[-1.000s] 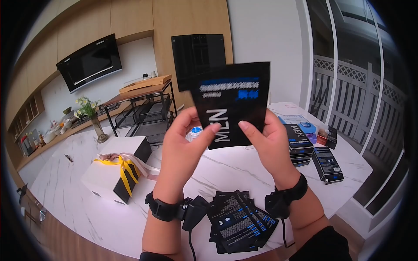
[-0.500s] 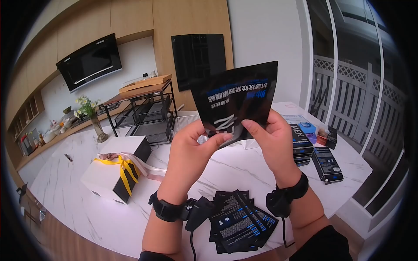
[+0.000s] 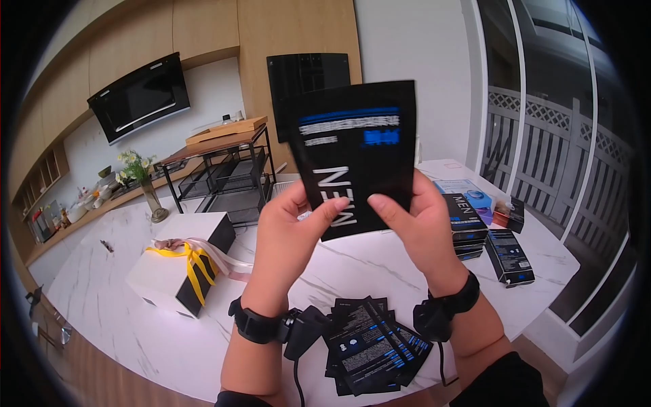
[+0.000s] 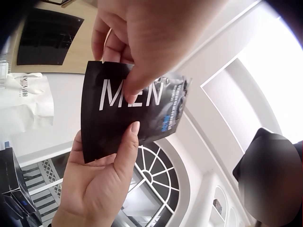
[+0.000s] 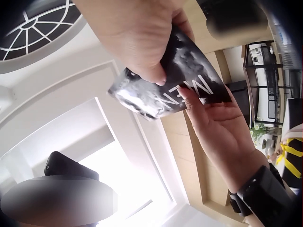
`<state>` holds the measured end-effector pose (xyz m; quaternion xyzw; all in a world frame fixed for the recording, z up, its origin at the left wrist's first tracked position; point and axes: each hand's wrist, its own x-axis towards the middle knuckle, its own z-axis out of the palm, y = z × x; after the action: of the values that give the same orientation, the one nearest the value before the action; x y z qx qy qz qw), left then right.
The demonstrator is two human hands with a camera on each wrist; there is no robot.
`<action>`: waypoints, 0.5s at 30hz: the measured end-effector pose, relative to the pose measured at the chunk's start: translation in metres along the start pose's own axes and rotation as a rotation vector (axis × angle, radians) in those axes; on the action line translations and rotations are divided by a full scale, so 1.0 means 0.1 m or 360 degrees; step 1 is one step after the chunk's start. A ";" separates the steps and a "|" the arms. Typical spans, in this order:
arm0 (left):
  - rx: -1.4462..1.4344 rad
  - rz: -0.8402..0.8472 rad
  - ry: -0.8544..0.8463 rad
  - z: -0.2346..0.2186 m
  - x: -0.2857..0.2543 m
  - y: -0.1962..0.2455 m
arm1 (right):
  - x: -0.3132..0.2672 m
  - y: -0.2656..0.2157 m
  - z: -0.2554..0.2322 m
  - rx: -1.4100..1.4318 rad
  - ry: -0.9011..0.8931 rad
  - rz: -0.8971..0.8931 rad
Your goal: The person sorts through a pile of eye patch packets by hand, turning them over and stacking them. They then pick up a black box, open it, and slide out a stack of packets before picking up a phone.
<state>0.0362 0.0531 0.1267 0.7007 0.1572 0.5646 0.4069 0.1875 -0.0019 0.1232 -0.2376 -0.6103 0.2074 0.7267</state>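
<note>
Both hands hold up a flat black foil sachet (image 3: 369, 159) with white "MEN" lettering and blue print, its text upside down in the head view. My left hand (image 3: 288, 234) pinches its lower left side, thumb across the front and fingers behind. At the lower right, my right hand (image 3: 428, 220) grips it the same way. In the left wrist view the sachet (image 4: 111, 127) looks slightly bowed, and its blue-printed end catches the light. Below the wrists, a fanned pile of similar black sachets (image 3: 373, 353) lies on the white marbled table (image 3: 312, 275).
Stacked black boxes (image 3: 468, 230) and a single black box (image 3: 510, 256) stand at the right. To the left sits a white box (image 3: 169, 268) with a yellow ribbon (image 3: 196, 271). A flower vase (image 3: 154, 197) and a metal rack (image 3: 230, 180) are farther back.
The sachet tipped back half a second ago and now stands more upright, facing the head camera. Both hands have shifted slightly left since then and keep their hold; the pile has not moved.
</note>
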 end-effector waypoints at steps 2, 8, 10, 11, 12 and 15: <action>-0.0208 0.0044 0.0079 0.00 0.00 0.05 | -0.01 -0.01 -0.01 -0.0191 -0.0161 0.0074; -0.0280 0.0008 0.0024 0.04 0.01 -0.03 | 0.02 0.03 -0.05 -0.0256 0.0007 0.0193; 0.0118 -0.0082 -0.0127 -0.01 0.04 -0.14 | 0.02 0.03 -0.04 -0.0222 0.0090 0.0163; 0.0068 -0.0075 -0.0060 0.01 0.04 -0.15 | 0.01 0.03 -0.03 -0.0225 0.0078 0.0186; 0.0066 -0.0074 -0.0057 0.00 0.04 -0.14 | 0.00 0.02 -0.02 -0.0228 0.0067 0.0208; 0.0304 -0.0028 0.0040 -0.06 0.07 -0.17 | -0.05 0.00 0.05 -0.0203 -0.0096 0.0187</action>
<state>0.0364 0.0704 0.1190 0.7278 0.2215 0.5521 0.3412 0.1819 -0.0046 0.1197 -0.3124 -0.6288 0.2175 0.6780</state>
